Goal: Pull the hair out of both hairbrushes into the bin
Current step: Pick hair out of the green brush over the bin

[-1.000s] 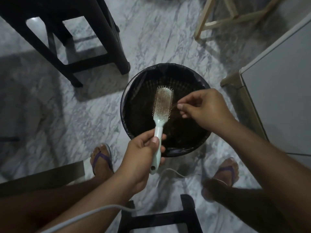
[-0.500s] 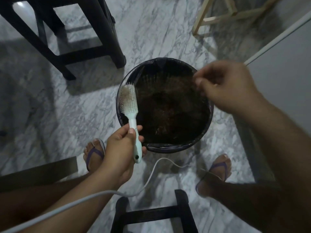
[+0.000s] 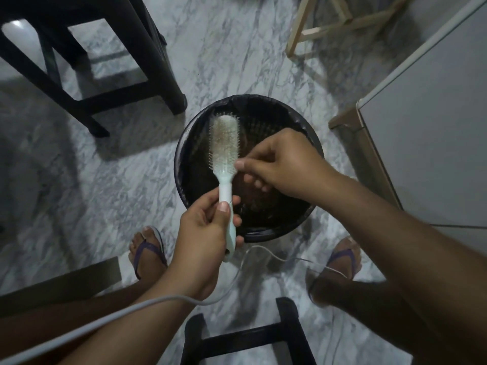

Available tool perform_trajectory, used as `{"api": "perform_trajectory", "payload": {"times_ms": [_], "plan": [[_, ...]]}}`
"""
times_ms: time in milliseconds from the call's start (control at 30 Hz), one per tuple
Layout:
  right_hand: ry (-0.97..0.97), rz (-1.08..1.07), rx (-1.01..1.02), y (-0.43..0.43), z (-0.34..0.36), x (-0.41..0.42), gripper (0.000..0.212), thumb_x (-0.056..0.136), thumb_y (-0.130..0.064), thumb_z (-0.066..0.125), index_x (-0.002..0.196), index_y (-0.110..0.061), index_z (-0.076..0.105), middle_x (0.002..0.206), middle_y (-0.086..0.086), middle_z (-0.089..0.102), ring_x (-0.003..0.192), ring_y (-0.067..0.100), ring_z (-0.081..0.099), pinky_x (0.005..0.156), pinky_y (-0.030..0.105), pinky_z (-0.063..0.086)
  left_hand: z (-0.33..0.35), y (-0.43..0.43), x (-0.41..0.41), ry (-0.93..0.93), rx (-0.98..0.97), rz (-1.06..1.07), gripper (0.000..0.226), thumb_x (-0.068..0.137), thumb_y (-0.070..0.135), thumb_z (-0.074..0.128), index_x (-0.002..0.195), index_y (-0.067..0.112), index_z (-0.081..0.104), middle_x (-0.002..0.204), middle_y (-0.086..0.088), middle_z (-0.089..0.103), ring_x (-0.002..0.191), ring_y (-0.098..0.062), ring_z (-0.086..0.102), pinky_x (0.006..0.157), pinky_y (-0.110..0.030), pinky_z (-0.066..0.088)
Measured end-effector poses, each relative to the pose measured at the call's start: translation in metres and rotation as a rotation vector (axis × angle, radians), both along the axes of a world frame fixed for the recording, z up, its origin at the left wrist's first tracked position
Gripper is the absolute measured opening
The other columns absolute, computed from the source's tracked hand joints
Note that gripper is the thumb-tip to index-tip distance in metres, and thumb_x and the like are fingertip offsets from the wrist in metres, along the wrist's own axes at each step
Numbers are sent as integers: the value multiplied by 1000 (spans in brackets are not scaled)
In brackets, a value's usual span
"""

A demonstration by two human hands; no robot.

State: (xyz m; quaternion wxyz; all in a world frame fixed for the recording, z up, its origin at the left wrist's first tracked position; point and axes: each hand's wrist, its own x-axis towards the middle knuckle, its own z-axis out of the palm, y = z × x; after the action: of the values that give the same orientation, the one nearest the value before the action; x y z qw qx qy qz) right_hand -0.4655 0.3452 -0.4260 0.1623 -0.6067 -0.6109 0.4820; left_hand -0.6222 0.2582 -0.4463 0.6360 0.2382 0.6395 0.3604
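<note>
A pale mint hairbrush (image 3: 225, 143) with tangled hair in its bristles is held upright over a round black-lined bin (image 3: 313, 159). My left hand (image 3: 208, 230) grips the brush's handle near the bin's front rim. My right hand (image 3: 279, 164) hovers over the bin, its thumb and forefinger pinched together at the lower right edge of the bristles. Whether it holds strands of hair is too fine to see. Clumps of brown hair lie at the bin's bottom. Only one hairbrush is in view.
A black stool (image 3: 87, 61) stands at the back left, a light wooden frame (image 3: 340, 22) at the back right, a white cabinet (image 3: 432, 122) on the right. Another black stool (image 3: 245, 335) sits below me. A white cable (image 3: 237, 280) trails across the marble floor between my sandalled feet.
My left hand has swung the brush from the bin's left rim back over the bin. My right hand has come down from the right rim to the brush's bristles.
</note>
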Motion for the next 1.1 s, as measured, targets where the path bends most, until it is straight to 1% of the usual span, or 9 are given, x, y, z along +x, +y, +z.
{"api": "perform_trajectory", "payload": {"times_ms": [200, 333, 467, 600, 667, 733, 900, 1000, 1100], "plan": [[182, -159, 564, 13, 45, 15, 16, 97, -18, 65, 91, -10, 77, 67, -3, 70, 56, -1, 62, 57, 13, 45, -9, 0, -7, -36, -107, 72, 26, 103, 14, 47, 124, 7, 61, 96, -6, 62, 74, -13, 56, 56, -29, 50], [393, -238, 920, 14, 57, 25, 20, 105, -3, 44, 94, -9, 59, 57, 12, 50, 46, 17, 47, 49, 25, 35, -9, 0, -9, -55, -140, 113, 25, 103, 16, 47, 120, 8, 64, 91, -9, 60, 75, -15, 56, 57, -30, 49], [-118, -106, 492, 13, 23, 36, 29, 104, -20, 48, 85, -1, 60, 67, 7, 54, 62, 15, 53, 58, 30, 41, -5, 1, -9, -7, -66, 76, 27, 103, 15, 46, 124, 10, 62, 98, -6, 62, 77, -14, 57, 56, -25, 52], [-818, 508, -400, -2, -5, 36, 67, 92, -48, 63, 142, -7, 45, 146, 23, 43, 130, 38, 50, 105, 42, 47, -1, 0, -4, 39, -1, 30, 28, 103, 15, 46, 126, 12, 61, 101, -4, 64, 75, -10, 59, 57, -24, 54], [-798, 494, -345, 2, -1, 35, 92, 91, -46, 66, 157, -5, 16, 164, 23, 11, 148, 40, 27, 118, 42, 34, 1, -1, -2, 55, 28, 6, 27, 102, 14, 47, 125, 13, 61, 101, -3, 66, 74, -10, 59, 58, -24, 54], [-618, 307, -135, 12, 7, 37, 85, 95, -32, 62, 159, -8, 11, 165, 17, 16, 148, 34, 31, 118, 40, 33, 1, -2, 0, 58, 47, -2, 27, 102, 13, 47, 125, 15, 61, 104, 2, 69, 73, -8, 59, 58, -25, 54], [250, -141, -275, 8, 20, 13, 76, 91, -32, 71, 152, -9, 33, 154, 6, 45, 131, 10, 52, 94, 41, 59, 3, -5, 4, 47, 55, -39, 28, 102, 10, 47, 125, 19, 62, 108, 3, 71, 71, -9, 59, 57, -26, 54], [248, -64, -298, 0, 6, -6, 37, 92, -28, 71, 118, -2, 67, 104, 9, 77, 88, 9, 73, 70, 28, 61, 2, -5, 6, 42, 64, -56, 28, 101, 10, 48, 121, 22, 64, 107, 3, 71, 71, -11, 59, 56, -28, 53], [10, -9, -150, 4, 1, -2, 35, 90, -41, 71, 85, -7, 77, 61, 1, 72, 52, 7, 64, 53, 20, 53, 2, -5, 8, 33, 69, -48, 27, 101, 8, 47, 117, 21, 64, 106, 1, 71, 69, -12, 58, 54, -27, 51]]}}
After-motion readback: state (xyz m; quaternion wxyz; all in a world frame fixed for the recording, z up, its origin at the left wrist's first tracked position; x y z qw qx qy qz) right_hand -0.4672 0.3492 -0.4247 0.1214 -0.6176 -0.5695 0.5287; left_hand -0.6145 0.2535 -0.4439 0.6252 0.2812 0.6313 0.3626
